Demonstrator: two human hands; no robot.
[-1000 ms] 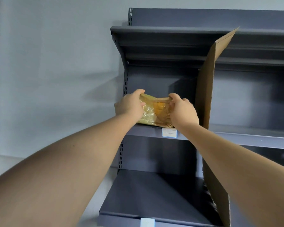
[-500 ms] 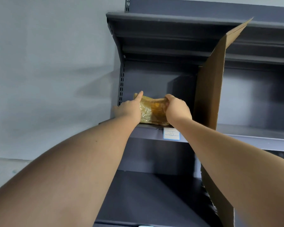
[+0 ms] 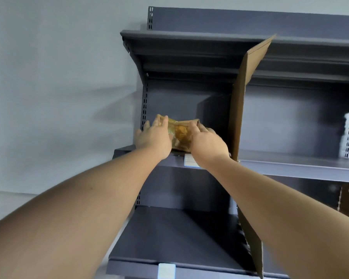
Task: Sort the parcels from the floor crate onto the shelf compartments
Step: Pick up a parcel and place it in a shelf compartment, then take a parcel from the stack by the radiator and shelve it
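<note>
— What has changed on the rack?

— Both arms are reaching further in. The left hand [image 3: 153,137], curled round the plastic-wrapped parcel [image 3: 180,133] a second ago, now lies with fingers straight against its left end. The right hand [image 3: 206,141] covers the right end; whether it grips cannot be told.

— And the parcel?

— It is down on the middle shelf [image 3: 290,168], in the left compartment beside the cardboard divider [image 3: 242,97]. This placement looks all but done, with only the letting go to come.
</note>
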